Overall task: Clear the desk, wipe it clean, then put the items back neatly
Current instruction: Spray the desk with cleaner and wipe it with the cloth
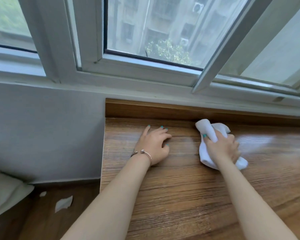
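Note:
The wooden desk (171, 187) runs under the window, and its surface shows nothing but my hands and a cloth. My right hand (223, 146) grips a bunched white cloth (208, 134) and holds it down on the desk near the raised back edge. A wet sheen shows on the wood to the right of the cloth. My left hand (153, 144) rests on the desk near its left end, fingers spread with the tips touching the wood. A thin bracelet sits on that wrist.
A low wooden lip (163, 108) borders the desk's back under the white window frame (137, 70). The desk's left edge drops to a wooden floor with two scraps of white paper (63, 203). A pale cushion or mattress corner (5, 193) lies at far left.

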A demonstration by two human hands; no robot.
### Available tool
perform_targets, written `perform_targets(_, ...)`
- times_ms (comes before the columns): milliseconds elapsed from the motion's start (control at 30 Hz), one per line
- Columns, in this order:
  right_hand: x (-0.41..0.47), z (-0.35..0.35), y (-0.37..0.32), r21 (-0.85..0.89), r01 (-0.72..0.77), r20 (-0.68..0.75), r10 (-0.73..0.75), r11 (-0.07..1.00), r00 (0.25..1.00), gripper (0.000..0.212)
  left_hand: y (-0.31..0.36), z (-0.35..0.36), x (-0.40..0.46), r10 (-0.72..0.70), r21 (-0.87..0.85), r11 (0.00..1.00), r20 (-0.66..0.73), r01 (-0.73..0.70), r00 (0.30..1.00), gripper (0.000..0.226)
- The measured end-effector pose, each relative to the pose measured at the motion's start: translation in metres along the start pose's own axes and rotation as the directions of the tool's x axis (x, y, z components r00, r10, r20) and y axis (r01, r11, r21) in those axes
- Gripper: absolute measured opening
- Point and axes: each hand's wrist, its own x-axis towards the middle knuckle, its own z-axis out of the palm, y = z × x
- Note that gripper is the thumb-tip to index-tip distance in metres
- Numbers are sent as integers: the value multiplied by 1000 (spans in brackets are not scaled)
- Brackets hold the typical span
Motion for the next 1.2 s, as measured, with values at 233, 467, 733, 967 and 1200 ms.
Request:
perform_targets(233,-2,4,-5,-51,-118,-20,117,992,993,40,-47,-41,-33,186,275,925,275,-262,943,54)
perform_targets(467,-29,-3,-45,-10,-199,-8,199,980,980,38,-129,-125,-63,292,628,661,289,-411,912,55)
perform_targets(733,-176,6,-163,21,417,-34,-416,909,909,52,-169,-177,-2,576,625,549,198,-555,793,52)
perform_targets(967,-181,-5,-158,42,5,23,-6,999,1000,42,-193,-184,8,738,546,443,228,-711,635,55)
perform_targets(1200,-227,1,-271,63,-51,-21,53,997,998,53,-200,-179,14,825,521,387,173,-761,538,54)
